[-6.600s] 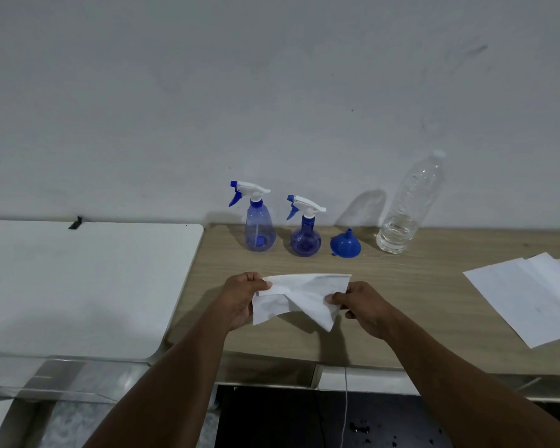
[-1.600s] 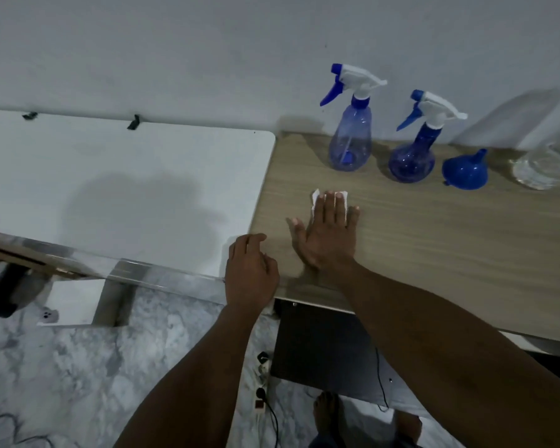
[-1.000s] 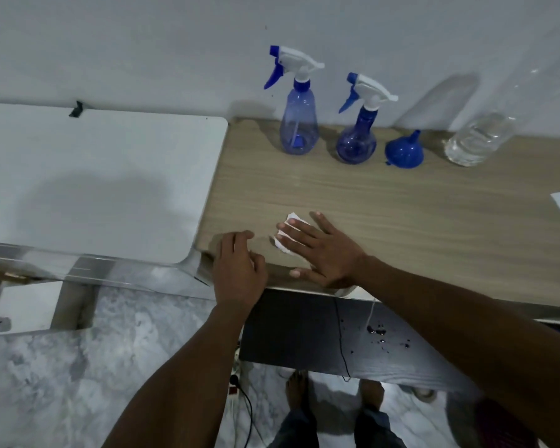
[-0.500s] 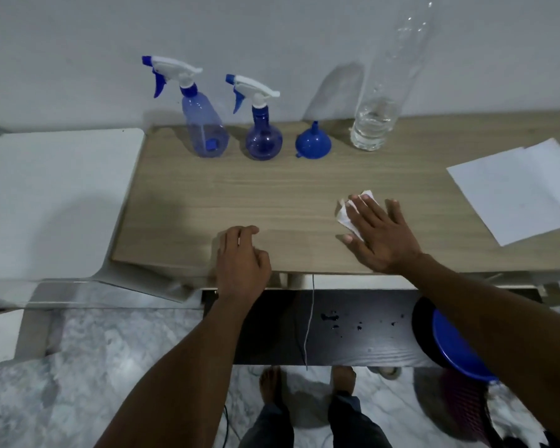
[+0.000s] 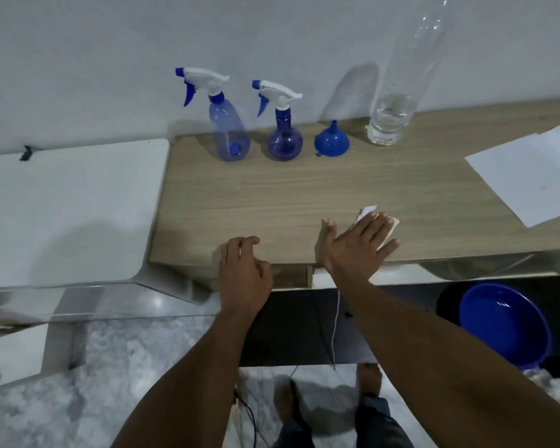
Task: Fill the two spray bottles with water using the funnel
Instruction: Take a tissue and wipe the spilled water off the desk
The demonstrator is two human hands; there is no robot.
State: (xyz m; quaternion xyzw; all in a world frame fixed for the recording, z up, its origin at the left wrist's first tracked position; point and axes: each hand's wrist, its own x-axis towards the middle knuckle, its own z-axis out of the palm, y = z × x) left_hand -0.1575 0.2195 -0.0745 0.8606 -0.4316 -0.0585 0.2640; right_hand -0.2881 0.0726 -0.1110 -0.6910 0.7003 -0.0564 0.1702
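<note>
Right hand [image 5: 356, 245] flat, fingers spread, pressing tissue [image 5: 367, 212] onto table [image 5: 272, 195] to wipe; left hand [image 5: 243, 270] empty, loosely curled, bracing the edge.

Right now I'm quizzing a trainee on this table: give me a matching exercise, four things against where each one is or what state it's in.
Things:
1. funnel
2. clear water bottle
3. folded tissue
4. blue basin

Places or states:
A. on the floor under the table
B. pressed flat under the right hand
C. spout up, wide mouth down
D. water only near the bottom

Pairs: 1-C, 2-D, 3-B, 4-A
</note>
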